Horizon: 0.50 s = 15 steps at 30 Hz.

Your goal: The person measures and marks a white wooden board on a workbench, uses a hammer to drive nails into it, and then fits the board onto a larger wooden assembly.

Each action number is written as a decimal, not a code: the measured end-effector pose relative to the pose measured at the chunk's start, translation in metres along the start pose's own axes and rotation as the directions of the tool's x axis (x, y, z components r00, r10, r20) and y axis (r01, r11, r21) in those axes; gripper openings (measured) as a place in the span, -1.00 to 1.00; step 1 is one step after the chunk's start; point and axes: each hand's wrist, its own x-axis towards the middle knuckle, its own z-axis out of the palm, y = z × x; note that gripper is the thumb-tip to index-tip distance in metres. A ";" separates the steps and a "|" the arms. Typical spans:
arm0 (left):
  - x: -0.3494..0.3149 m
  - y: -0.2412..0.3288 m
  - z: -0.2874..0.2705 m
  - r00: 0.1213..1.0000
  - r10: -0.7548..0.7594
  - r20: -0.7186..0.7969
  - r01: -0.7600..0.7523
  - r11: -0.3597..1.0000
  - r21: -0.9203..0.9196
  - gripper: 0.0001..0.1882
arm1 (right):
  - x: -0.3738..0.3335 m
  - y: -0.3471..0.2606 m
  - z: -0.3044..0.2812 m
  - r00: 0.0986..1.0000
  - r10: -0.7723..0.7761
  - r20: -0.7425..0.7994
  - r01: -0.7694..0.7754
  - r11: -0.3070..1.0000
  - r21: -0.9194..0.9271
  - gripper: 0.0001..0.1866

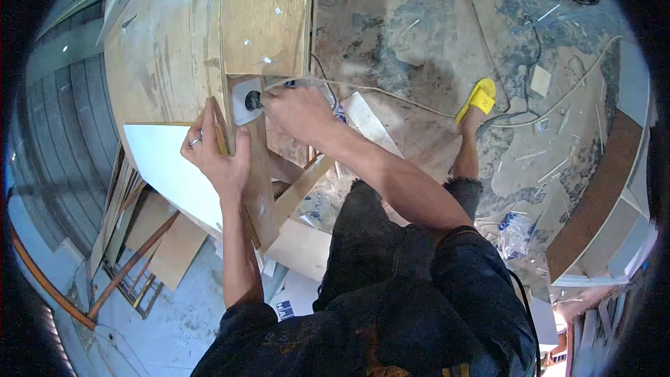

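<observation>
My left hand [218, 157] straddles the upright edge of a wooden board [258, 199], its fingers on one side and its thumb on the other. A ring is on one finger. My right hand [299, 113] is closed, reaching across to a small dark round piece [252, 100]. This piece sits at a pale grey plate [244, 117] with rounded corners, set in the recess under a plywood panel [269, 21]. What my right fingers hold is mostly hidden by the hand.
A white-faced panel [164, 164] lies left of my left hand. Wood offcuts [174, 251] lean lower left. A cord [398, 94] crosses the dirty, littered floor [419, 42]. My foot wears a yellow slipper [477, 99]. A curved brown-edged piece [593, 202] stands at the right.
</observation>
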 end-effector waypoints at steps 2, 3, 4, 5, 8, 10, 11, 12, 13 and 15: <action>0.006 0.004 0.003 0.999 -0.013 -0.035 0.012 0.999 -0.045 -0.25 | 0.001 0.008 -0.003 0.996 -0.001 -0.090 0.003 1.000 0.022 -0.80; 0.012 0.008 0.006 1.000 0.019 0.001 -0.018 0.999 -0.043 -0.26 | -0.002 0.025 0.008 0.998 0.032 -0.048 -0.033 0.999 -0.023 -0.79; 0.016 0.008 0.007 0.998 0.056 0.034 -0.054 0.997 -0.055 -0.27 | 0.001 0.042 0.017 0.997 0.075 -0.010 -0.076 0.994 -0.080 -0.79; 0.016 0.006 0.004 0.998 -0.015 0.064 0.034 0.952 -0.303 -0.27 | -0.004 0.030 0.021 0.997 0.075 0.014 -0.075 0.997 -0.028 -0.79; -0.005 -0.040 0.013 0.998 0.042 -0.054 -0.052 0.979 -0.198 -0.30 | -0.012 -0.007 0.007 0.997 0.057 0.054 -0.066 0.981 0.181 -0.78; -0.016 -0.088 0.036 0.977 0.169 -0.128 -0.171 0.985 -0.008 -0.38 | -0.014 -0.012 0.009 0.991 0.090 0.100 -0.107 0.980 0.170 -0.74; -0.010 -0.058 0.038 0.991 0.081 -0.103 -0.106 0.956 -0.274 -0.38 | -0.020 -0.004 0.009 0.984 0.152 0.088 -0.165 0.971 0.172 -0.73; -0.024 -0.057 0.018 0.995 0.014 -0.099 -0.036 0.976 -0.216 -0.37 | -0.018 -0.024 0.012 0.993 0.091 0.073 -0.106 0.966 0.234 -0.71; -0.020 -0.035 0.018 0.998 0.029 -0.064 -0.042 0.978 -0.204 -0.37 | -0.029 -0.020 -0.003 0.994 0.112 -0.001 -0.108 0.956 0.275 -0.69; -0.018 -0.025 0.020 0.999 0.012 -0.049 -0.019 0.990 -0.143 -0.37 | -0.030 -0.012 0.000 0.983 0.160 -0.095 -0.127 0.950 0.285 -0.70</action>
